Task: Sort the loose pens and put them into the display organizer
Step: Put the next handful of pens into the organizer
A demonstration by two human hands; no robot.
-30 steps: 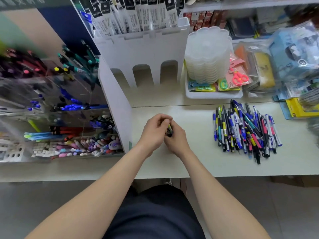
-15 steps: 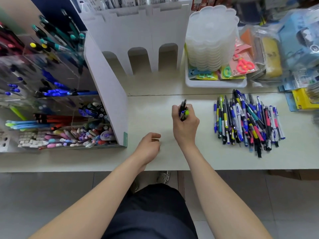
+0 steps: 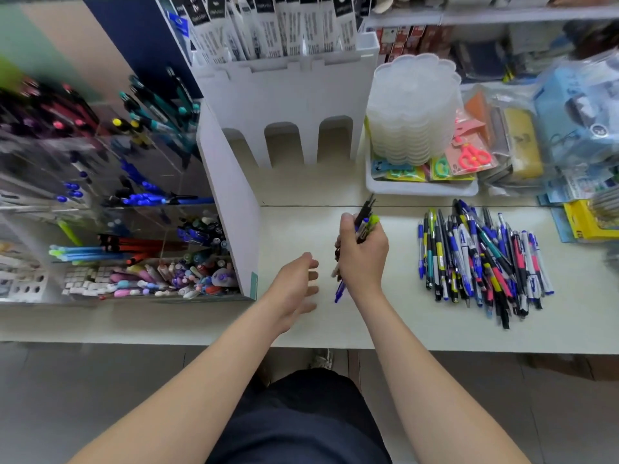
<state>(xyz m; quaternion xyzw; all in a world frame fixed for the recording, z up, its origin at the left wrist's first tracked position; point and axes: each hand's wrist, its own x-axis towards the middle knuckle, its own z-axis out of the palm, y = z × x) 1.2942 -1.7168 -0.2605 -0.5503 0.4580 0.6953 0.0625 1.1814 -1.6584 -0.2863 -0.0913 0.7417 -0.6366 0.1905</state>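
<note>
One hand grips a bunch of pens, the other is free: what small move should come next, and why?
Probably the left hand should pull one pen from the bunch of pens. It is open, empty, beside the pen ends poking below the right hand, and the display organizer stands to its left.

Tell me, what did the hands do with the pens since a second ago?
The left hand let go of the bunch of pens and drew back toward the person; its fingers are now loose and apart. The right hand kept its grip and now holds the bunch alone. The pile of pens on the table stayed put, and so did the organizer.
</note>
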